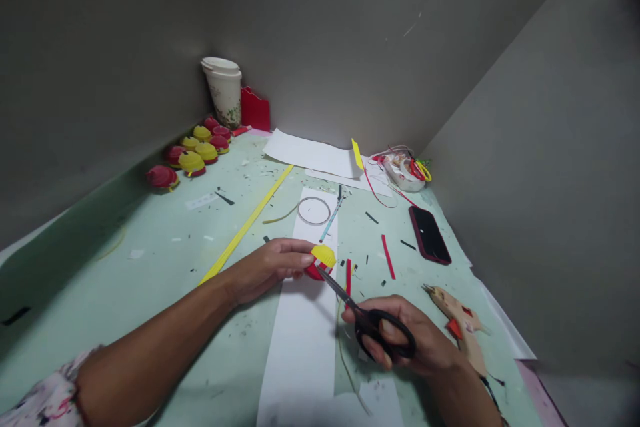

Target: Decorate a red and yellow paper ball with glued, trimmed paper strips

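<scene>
From my distant seat, I see my left hand (275, 263) pinching a small yellow-and-red craft piece (325, 255) above the smooth white paper strip (306, 340), my right hand (417, 333) gripping black-handled scissors (360, 323), metal tips at the piece. I judge it unfinished, while similar rounded, ridged pieces (192, 163) at left look complete.

A pale green tabletop (150, 260) spreads across the lower frame, with a lidded white cup (225, 93) and clustered red and yellow rounded pieces (191, 163) at upper left. A long white paper (300, 347) lies at lower centre, left of it a yellow strip (250, 220). At right lie a dark phone (429, 235) and what seems to be a glue gun (467, 330).
</scene>
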`<action>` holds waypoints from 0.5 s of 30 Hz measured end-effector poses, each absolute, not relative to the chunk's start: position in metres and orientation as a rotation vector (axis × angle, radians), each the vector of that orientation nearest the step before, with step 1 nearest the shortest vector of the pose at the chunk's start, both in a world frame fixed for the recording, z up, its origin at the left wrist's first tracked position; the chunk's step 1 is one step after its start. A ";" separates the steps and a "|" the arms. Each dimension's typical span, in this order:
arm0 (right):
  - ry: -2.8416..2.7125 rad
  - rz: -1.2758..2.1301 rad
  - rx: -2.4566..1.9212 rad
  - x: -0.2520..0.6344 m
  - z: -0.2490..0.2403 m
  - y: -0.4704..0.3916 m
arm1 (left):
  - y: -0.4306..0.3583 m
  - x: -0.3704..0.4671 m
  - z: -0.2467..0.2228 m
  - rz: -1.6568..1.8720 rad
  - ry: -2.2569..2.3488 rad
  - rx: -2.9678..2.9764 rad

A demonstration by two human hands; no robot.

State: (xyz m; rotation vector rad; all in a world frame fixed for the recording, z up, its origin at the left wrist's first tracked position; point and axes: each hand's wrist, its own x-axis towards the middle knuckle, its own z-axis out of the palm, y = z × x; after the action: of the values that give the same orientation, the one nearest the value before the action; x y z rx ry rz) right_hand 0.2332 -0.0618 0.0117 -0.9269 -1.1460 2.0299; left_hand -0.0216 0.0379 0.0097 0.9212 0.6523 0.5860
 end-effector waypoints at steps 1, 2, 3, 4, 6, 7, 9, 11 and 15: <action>-1.140 2.035 -0.917 0.233 0.012 -0.062 | 0.038 -0.022 0.010 0.585 0.655 0.923; -1.132 2.039 -0.909 0.233 0.012 -0.062 | 0.038 -0.022 0.010 0.585 0.659 0.925; -1.127 2.044 -0.900 0.233 0.011 -0.062 | 0.037 -0.022 0.010 0.584 0.662 0.926; -1.123 2.049 -0.891 0.233 0.011 -0.062 | 0.037 -0.022 0.011 0.583 0.662 0.927; -1.118 2.055 -0.875 0.233 0.011 -0.062 | 0.037 -0.022 0.012 0.585 0.660 0.930; -1.116 2.056 -0.874 0.233 0.010 -0.062 | 0.037 -0.021 0.012 0.585 0.660 0.932; -1.110 2.058 -0.879 0.233 0.010 -0.062 | 0.036 -0.021 0.013 0.587 0.662 0.938; -1.104 2.054 -0.890 0.233 0.011 -0.062 | 0.036 -0.021 0.012 0.589 0.663 0.942; -1.121 2.047 -0.898 0.233 0.011 -0.062 | 0.036 -0.022 0.011 0.585 0.656 0.938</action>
State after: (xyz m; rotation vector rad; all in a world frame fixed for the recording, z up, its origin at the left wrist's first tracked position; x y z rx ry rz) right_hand 0.2330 -0.0620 0.0112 -0.8978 -1.1210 2.0468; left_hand -0.0216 0.0365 0.0113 0.9379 0.6561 0.5846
